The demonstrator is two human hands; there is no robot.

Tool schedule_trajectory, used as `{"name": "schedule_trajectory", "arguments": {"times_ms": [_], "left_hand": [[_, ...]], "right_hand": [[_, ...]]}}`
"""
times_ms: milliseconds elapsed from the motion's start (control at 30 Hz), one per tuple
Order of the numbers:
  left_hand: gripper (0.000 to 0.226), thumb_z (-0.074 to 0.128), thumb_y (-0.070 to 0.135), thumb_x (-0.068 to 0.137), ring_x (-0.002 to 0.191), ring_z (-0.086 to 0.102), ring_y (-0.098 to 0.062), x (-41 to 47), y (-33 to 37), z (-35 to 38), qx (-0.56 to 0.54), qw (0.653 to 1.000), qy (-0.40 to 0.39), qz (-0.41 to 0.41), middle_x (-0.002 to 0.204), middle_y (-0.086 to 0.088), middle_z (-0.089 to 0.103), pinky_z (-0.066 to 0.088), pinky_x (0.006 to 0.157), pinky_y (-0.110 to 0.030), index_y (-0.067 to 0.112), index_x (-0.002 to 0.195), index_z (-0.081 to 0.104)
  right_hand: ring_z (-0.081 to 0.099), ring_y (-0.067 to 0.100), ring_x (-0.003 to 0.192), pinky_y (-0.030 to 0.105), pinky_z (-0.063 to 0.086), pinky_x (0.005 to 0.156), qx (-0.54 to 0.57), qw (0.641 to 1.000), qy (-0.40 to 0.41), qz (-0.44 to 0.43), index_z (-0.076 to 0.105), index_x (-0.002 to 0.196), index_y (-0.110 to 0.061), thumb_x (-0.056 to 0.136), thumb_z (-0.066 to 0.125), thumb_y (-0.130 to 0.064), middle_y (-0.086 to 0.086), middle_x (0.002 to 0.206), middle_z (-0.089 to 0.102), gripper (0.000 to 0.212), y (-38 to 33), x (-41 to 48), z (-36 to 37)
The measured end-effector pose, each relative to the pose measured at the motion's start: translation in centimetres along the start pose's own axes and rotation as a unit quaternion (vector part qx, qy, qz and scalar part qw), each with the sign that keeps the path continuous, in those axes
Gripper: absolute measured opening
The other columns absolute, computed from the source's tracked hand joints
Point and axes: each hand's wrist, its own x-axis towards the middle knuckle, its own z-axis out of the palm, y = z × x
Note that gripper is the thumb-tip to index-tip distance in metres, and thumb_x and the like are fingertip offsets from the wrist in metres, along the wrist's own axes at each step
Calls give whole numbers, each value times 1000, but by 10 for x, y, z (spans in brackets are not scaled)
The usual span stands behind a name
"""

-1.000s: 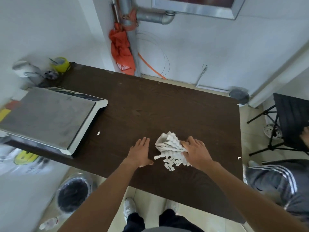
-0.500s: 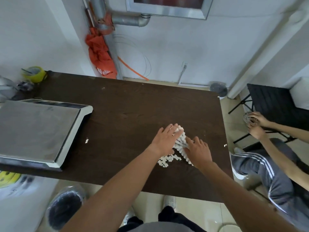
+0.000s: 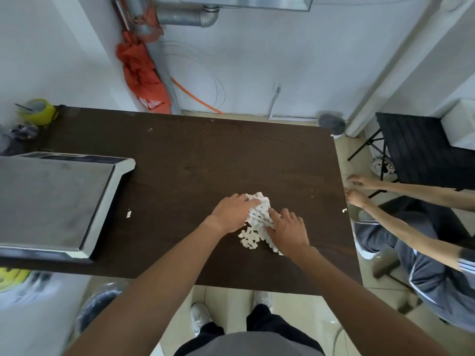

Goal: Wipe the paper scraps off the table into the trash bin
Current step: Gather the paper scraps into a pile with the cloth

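Since a second ago: left hand [image 3: 232, 211] has crossed over to the cloth [image 3: 259, 205]; both palms now press on it.
Grip: right hand [image 3: 288, 231] lies flat on the cloth's near edge, fingers spread; neither hand closes round anything.
Paper scraps [image 3: 248, 237]: small loose pile on the table [image 3: 205, 155], between the wrists, near the front edge.
Handling: light, flimsy bits, likely to scatter; better pushed under a soft cloth than pinched.
Stray scraps: one [image 3: 128, 214] by the scale [image 3: 51, 201], one [image 3: 344, 210] at the right edge.
Trash bin [image 3: 99, 304]: below the table's left front, blurred, partly hidden by the arm.

Dark table [image 3: 205, 163], scale [image 3: 56, 199], paper scraps [image 3: 250, 237]
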Motion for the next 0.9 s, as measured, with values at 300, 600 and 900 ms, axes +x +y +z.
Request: {"name": "schedule_trajectory", "arguments": {"times_ms": [300, 600, 900], "left_hand": [[58, 59, 23, 99, 122, 53, -23, -50, -21, 21, -59, 996, 28, -57, 138, -1, 50, 51, 98, -41, 35, 151, 35], [56, 66, 25, 95, 111, 57, -15, -98, -15, 45, -85, 990, 89, -67, 127, 3, 53, 57, 89, -33, 37, 142, 39], [53, 69, 22, 93, 100, 61, -16, -89, -27, -1, -17, 978, 173, -115, 119, -2, 56, 58, 79, -29, 28, 141, 45]], "right_hand": [[52, 26, 108, 40, 39, 94, 9, 998, -3, -64, 35, 145, -29, 97, 46, -46, 5, 119, 51, 53, -33, -8, 12], [51, 23, 112, 38, 38, 99, 25, 995, 11, -100, 36, 146, -32, 96, 46, -44, 2, 122, 51, 52, -46, -38, 23], [51, 23, 116, 40, 32, 110, -21, 985, 91, -144, 36, 148, -30, 95, 53, -37, 1, 122, 55, 56, -63, 6, -30]]}}
